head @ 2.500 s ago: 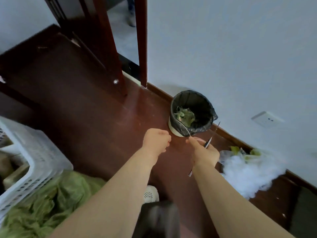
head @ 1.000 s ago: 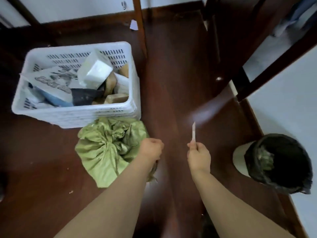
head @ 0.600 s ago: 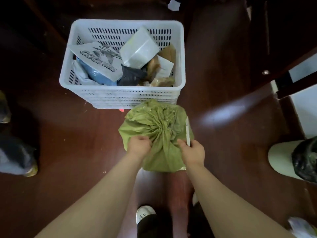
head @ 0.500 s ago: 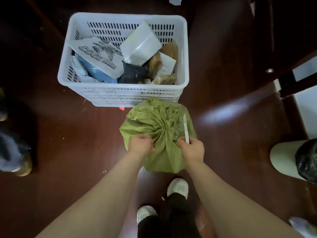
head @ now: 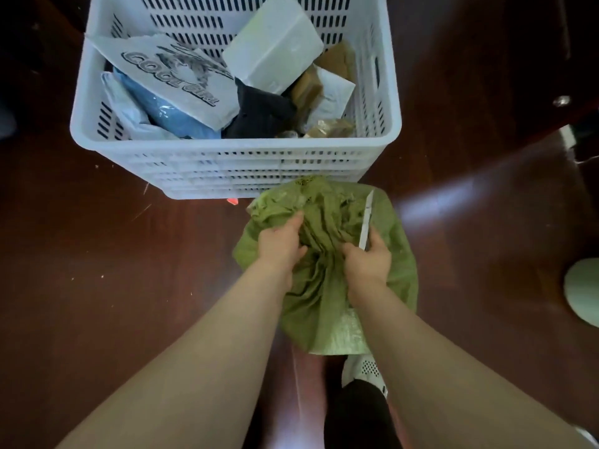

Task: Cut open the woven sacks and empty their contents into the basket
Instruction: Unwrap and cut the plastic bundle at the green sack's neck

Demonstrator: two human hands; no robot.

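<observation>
Basket point(head: 227, 150): white slatted plastic, far centre on the dark wooden floor point(head: 97, 286).
Basket contents: white box point(head: 272, 50), printed bag point(head: 181, 79), blue packet point(head: 162, 111), dark bag point(head: 262, 115), brown parcels point(head: 308, 89).
Sack point(head: 324, 303): green woven, bunched shut, touching the basket's near wall.
Left hand point(head: 280, 244): fingers and thumb gripping the sack's gathered folds.
Right hand point(head: 368, 260): curled around a knife point(head: 366, 222), blade pointing far, over the sack.

Head view, steeply downward, close.
</observation>
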